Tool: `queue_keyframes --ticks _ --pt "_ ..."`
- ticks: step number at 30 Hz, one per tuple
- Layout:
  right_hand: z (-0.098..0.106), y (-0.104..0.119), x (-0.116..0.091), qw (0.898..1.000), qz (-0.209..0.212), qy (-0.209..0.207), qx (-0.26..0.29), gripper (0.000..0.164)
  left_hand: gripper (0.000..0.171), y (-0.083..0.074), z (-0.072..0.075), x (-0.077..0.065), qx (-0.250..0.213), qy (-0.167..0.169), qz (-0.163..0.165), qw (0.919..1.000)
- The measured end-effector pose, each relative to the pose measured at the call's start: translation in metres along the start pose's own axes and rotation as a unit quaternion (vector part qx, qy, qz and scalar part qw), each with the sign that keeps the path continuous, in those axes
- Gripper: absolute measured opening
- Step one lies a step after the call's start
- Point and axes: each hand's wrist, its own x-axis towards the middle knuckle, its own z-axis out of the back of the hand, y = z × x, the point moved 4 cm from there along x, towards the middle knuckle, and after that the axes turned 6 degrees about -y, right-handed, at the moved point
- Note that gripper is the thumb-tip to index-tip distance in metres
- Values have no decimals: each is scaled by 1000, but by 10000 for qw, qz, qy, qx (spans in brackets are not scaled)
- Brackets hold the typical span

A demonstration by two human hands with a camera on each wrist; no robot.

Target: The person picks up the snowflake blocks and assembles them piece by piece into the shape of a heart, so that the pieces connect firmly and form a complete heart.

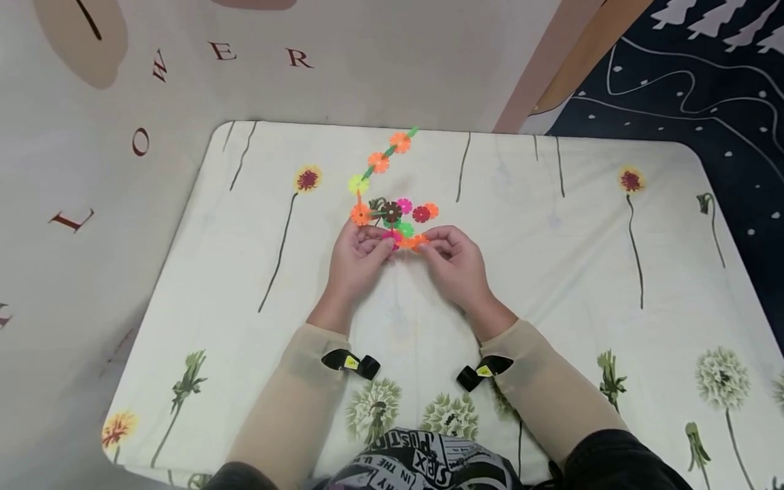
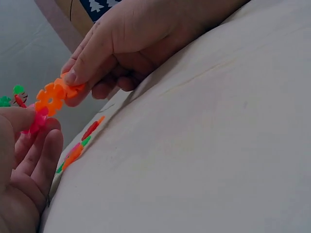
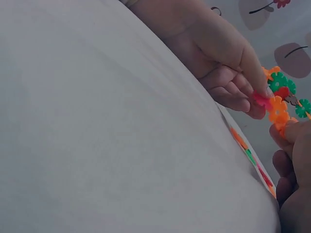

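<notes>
My left hand [image 1: 358,262] pinches a pink snowflake disc [image 2: 36,122] between thumb and fingers. This disc belongs to a chain of interlocking notched plastic discs. Beside it is an orange disc [image 2: 50,99], which meets a second orange disc [image 2: 74,89] held by the thumb and fingertips of my right hand [image 1: 456,265]. The chain runs up from my left hand through a dark brown disc [image 1: 391,212], an orange disc [image 1: 361,214] and a yellow disc [image 1: 358,184]. Farther along are two orange discs [image 1: 378,162] with green ones between, seen edge-on. Fingers partly cover the held pieces.
Several separate discs lie on the table just beyond my hands, including a red disc [image 1: 420,214], a pink disc [image 1: 404,205] and a green disc [image 1: 405,230]. A flower-printed white cloth [image 1: 551,272] covers the table. A wall [image 1: 398,61] stands behind the far edge.
</notes>
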Motion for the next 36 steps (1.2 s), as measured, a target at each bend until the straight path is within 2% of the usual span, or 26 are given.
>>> queue_keyframes --ticks 4,7,10,16,20,26,29,32,36 --pt "-2 1 1 10000 27 21 12 16 57 1 -2 0 286 243 -22 9993" --pt "-4 1 2 10000 7 77 -31 17 62 1 -3 0 670 472 -230 9964" --pt "-6 2 3 9998 50 166 -83 17 65 0 -4 0 843 594 -454 9936" --pt "-7 2 3 9991 277 243 -194 16 52 0 -4 -1 773 634 -718 9924" --pt "-8 3 3 9986 405 281 -214 16 56 -1 -4 -1 809 638 -773 9917" --pt "-6 3 2 9978 477 294 -344 11 64 -1 -5 0 743 570 -645 9935" --pt "-5 2 3 9961 506 330 -642 9 64 -1 -4 0 616 443 -556 9956" --pt "-6 2 4 9887 680 615 -1185 8 63 -1 -3 1 509 282 -550 9968" --pt "-10 3 3 9657 971 1319 -2016 9 63 -2 -2 1 488 139 -535 9973"
